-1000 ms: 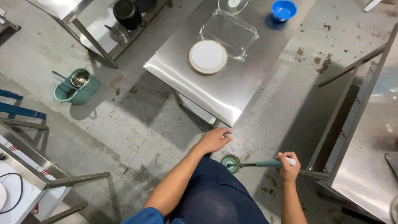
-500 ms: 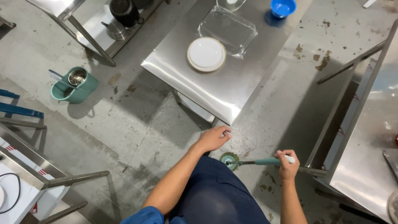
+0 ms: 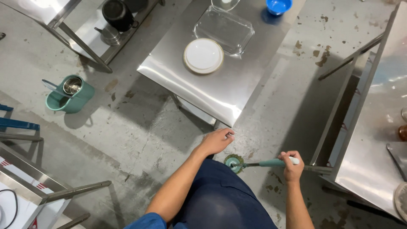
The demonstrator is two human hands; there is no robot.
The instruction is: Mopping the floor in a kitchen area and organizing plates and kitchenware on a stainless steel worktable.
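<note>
Teal-handled ladle (image 3: 254,163), small round cup: your right hand (image 3: 291,167) gripping it, fingers clamped; left hand (image 3: 217,141) fingers curling at desk (image 3: 178,72) corner.

A slim utensil with a teal plastic handle and white end cap, thin metal shaft and small round head (image 3: 258,163) lay almost level, just above the stained concrete floor. Its white-tipped end pointed to 3 o'clock and sat inside the closed right hand (image 3: 291,166); its round teal-rimmed head pointed to 9 o'clock, over a dark greenish patch on the floor. The head was just below the left hand (image 3: 217,141), at that hand's 5 o'clock, apart from it.
</note>
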